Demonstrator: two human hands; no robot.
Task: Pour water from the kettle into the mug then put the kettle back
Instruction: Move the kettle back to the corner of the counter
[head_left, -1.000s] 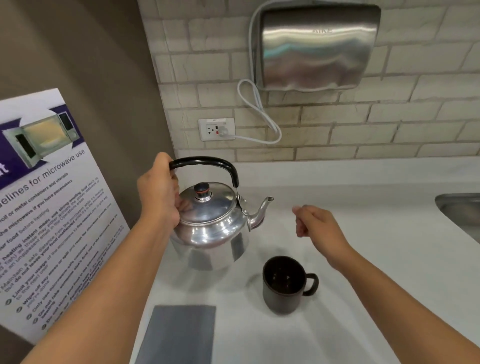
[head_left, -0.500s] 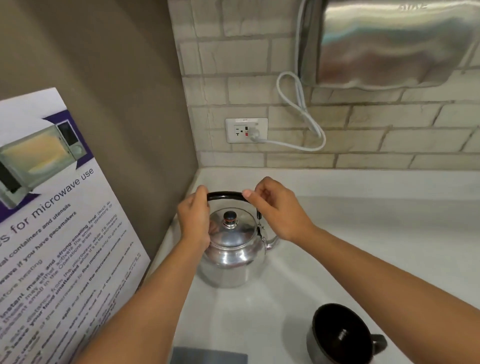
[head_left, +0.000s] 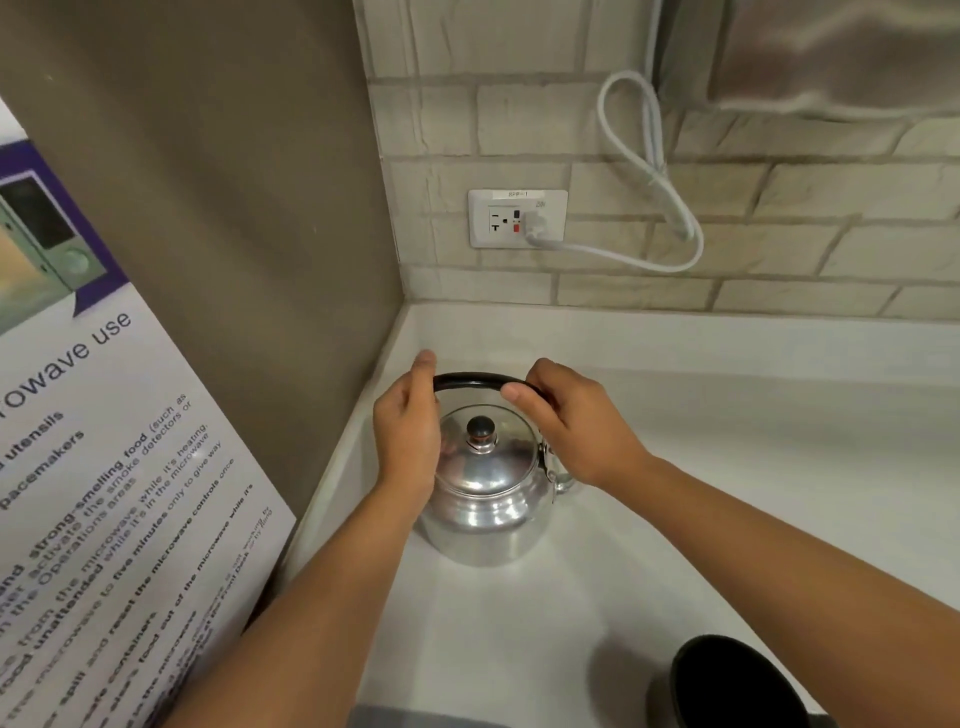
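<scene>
A shiny steel kettle (head_left: 485, 499) with a black arched handle and a black lid knob stands on the white counter (head_left: 727, 467) near the back left corner. My left hand (head_left: 408, 431) grips the left end of the handle. My right hand (head_left: 566, 421) grips its right end, above the spout, which it mostly hides. The dark mug (head_left: 737, 683) stands at the bottom right, cut off by the frame edge, well apart from the kettle.
A leaning poster about microwave use (head_left: 104, 493) fills the left side beside a brown wall. On the brick wall behind are a socket (head_left: 517, 218) with a white cable (head_left: 649, 171) and a steel hand dryer (head_left: 831, 57) at top right.
The kettle went from being held up in my left hand beside the mug to standing by the corner. My right hand came onto the handle. The view moved closer and leftward.
</scene>
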